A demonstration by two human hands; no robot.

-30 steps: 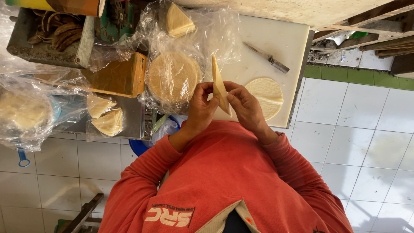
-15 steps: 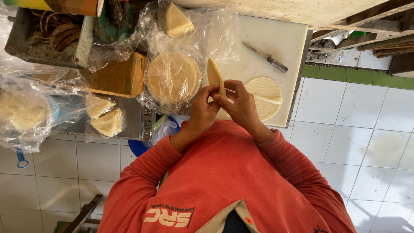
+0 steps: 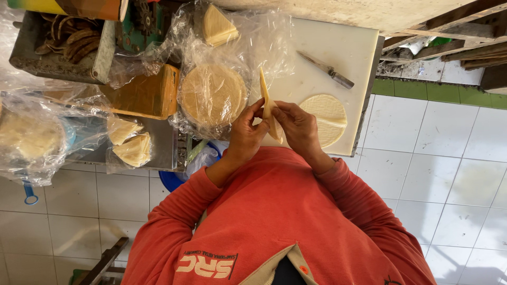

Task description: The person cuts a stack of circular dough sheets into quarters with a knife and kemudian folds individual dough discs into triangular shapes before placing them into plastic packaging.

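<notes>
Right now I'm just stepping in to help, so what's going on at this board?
A person in an orange sweatshirt holds a folded pale wrapper sheet upright between the left hand and right hand. On the white cutting board lie a cut round wrapper and a knife. A bagged stack of rounds sits alongside.

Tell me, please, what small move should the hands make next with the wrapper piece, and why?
Probably press its lower edges together. Both the left hand and the right hand pinch the pale wrapper piece at its lower end, while its pointed top stands free above the white board.
</notes>
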